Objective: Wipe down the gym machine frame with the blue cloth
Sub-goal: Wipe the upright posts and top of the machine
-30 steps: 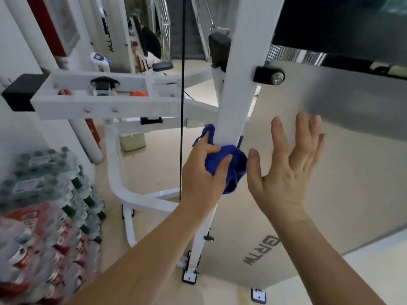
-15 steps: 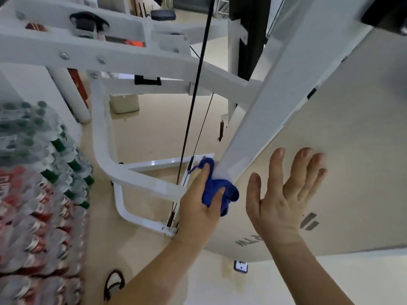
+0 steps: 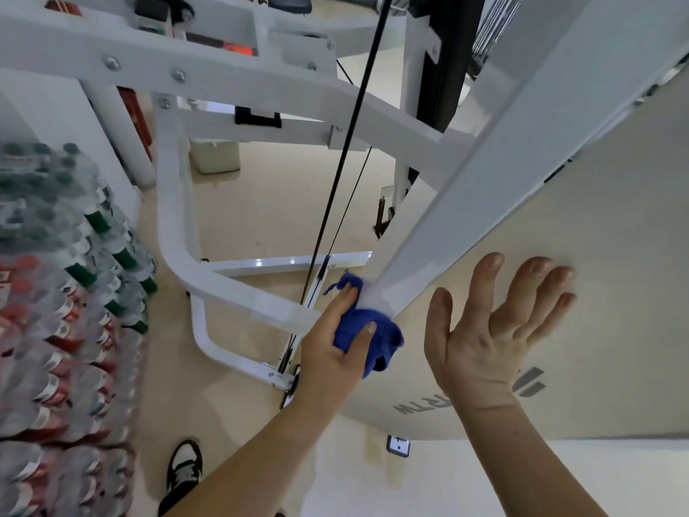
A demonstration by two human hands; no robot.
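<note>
The white upright post (image 3: pixel 473 188) of the gym machine frame runs from upper right down to centre. My left hand (image 3: pixel 335 352) grips the blue cloth (image 3: pixel 373 335), wrapped around the lower part of that post, thumb on the near side and fingers behind it. My right hand (image 3: pixel 492 333) lies flat with straight, spread fingers on the beige side panel (image 3: pixel 596 255) just right of the post. The post's foot is hidden behind my left hand and the cloth.
Stacked packs of bottled water (image 3: pixel 63 311) fill the left side. White frame bars (image 3: pixel 208 80) cross overhead and a curved base tube (image 3: pixel 186 263) runs along the floor. Black cables (image 3: pixel 343 162) hang left of the post. A shoe (image 3: pixel 184 468) shows at the bottom.
My left hand and the cloth have slid down the post toward the floor. The view has tilted downward. My right hand stays flat on the panel.
</note>
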